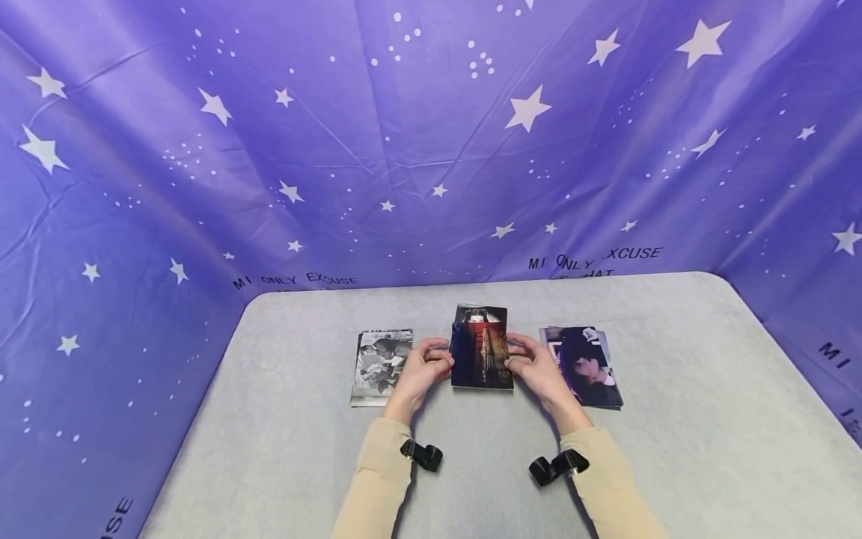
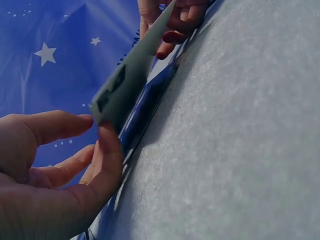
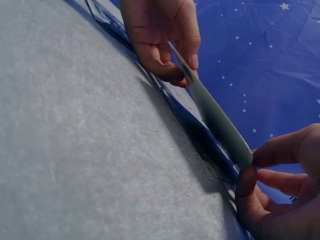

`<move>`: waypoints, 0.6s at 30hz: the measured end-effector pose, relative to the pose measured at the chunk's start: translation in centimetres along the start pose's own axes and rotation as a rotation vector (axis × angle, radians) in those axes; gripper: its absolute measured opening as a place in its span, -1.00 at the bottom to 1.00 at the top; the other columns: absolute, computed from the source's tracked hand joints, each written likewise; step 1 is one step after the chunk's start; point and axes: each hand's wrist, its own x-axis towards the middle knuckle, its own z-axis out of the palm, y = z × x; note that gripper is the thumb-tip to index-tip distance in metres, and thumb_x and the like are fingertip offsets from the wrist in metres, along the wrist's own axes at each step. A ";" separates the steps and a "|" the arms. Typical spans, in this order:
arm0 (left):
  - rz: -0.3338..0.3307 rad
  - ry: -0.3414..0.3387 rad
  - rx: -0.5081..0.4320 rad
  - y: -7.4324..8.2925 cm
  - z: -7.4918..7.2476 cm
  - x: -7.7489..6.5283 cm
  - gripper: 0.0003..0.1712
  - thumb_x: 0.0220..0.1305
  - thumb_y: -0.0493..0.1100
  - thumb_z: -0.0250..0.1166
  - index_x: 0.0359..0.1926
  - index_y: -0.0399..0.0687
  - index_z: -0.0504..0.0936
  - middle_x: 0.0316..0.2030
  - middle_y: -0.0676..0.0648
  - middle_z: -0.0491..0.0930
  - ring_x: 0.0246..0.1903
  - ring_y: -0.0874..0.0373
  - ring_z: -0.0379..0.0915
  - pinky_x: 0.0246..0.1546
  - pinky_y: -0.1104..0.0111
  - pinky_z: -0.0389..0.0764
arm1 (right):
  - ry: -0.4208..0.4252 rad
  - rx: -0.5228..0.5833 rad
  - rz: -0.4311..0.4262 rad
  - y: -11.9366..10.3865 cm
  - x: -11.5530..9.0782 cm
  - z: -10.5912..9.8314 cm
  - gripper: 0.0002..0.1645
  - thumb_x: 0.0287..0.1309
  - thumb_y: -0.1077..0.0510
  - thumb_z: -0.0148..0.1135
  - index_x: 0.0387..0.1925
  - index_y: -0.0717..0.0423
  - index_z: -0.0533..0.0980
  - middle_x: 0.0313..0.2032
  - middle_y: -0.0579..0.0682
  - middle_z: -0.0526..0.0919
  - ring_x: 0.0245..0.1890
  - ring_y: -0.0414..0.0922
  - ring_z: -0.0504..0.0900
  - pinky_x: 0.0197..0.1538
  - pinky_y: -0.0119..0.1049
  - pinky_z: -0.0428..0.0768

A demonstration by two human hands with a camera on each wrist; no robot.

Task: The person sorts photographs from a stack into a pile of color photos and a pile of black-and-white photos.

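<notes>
A photo card (image 1: 481, 352) with a dark, red and gold picture is held by its two side edges at the middle of the table. My left hand (image 1: 424, 368) pinches its left edge between thumb and fingers. At the opposite edge, my right hand (image 1: 536, 368) pinches it the same way. Both wrist views show the card's plain greyish back tilted up, close over a low stack of cards (image 3: 197, 131) on the table. From the head view the held card covers most of that stack.
To the left lies a pile of black-and-white photo cards (image 1: 377, 372), partly behind the left hand. A second pile of photo cards (image 1: 584, 374), purple and dark, lies right of the right hand. Behind the grey table (image 1: 694, 359) hangs a purple star-print curtain (image 1: 417, 142).
</notes>
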 end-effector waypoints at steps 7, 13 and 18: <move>0.002 -0.052 0.024 -0.1 0.5 -0.2 -0.37 0.09 -0.58 0.17 0.24 -0.41 0.34 -0.23 -0.20 0.52 -0.40 0.23 0.50 -0.34 0.43 0.61 | -0.010 0.044 0.017 0.4 -0.4 -0.6 -0.31 0.04 0.51 0.08 0.29 0.44 0.27 -0.09 0.24 0.48 -0.31 -0.26 0.54 -0.27 -0.50 0.52; 0.019 -0.084 0.037 -0.3 0.8 -0.4 -0.30 0.07 -0.59 0.15 0.29 -0.37 0.32 -0.13 -0.32 0.54 -0.38 0.20 0.52 -0.36 0.43 0.60 | -0.012 0.081 0.003 0.4 -0.9 -1.0 -0.30 0.05 0.50 0.08 0.29 0.46 0.24 -0.11 0.24 0.52 -0.35 -0.29 0.55 -0.30 -0.48 0.53; 0.021 -0.092 0.029 -0.4 1.1 -0.5 -0.29 0.05 -0.59 0.15 0.30 -0.36 0.32 -0.13 -0.31 0.55 -0.37 0.19 0.52 -0.35 0.44 0.61 | 0.000 0.072 0.000 0.6 -1.1 -1.3 -0.31 0.05 0.50 0.08 0.29 0.44 0.26 -0.15 0.19 0.54 -0.38 -0.32 0.54 -0.32 -0.48 0.53</move>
